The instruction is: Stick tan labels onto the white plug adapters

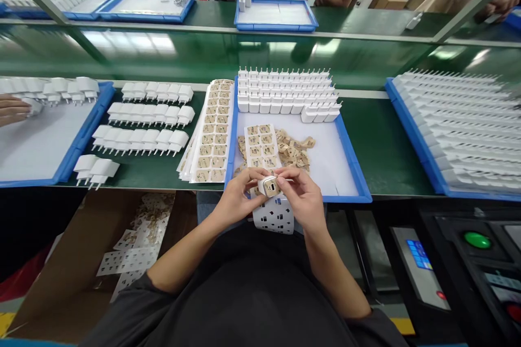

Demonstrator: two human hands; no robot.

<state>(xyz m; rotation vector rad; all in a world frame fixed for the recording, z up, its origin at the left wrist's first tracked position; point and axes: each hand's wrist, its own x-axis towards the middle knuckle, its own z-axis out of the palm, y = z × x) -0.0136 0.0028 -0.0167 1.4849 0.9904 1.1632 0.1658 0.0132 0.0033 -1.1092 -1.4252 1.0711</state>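
Plug looks light and hard, so we pinch its sides with left hand and right hand.

Your left hand holds a white charger near the blue tray's front edge; your right hand meets its beige sticker.

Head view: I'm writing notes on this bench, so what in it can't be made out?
Head view: back of the held white charger, hidden by its own body and the left hand.
Head view: fine markings on the stacked sticker sheets, too small.
Head view: arm behind the co-worker's hand, cut off by the left edge.
Head view: far side of the right tray, cut off by the right edge.
Head view: text on the blue display, too small.
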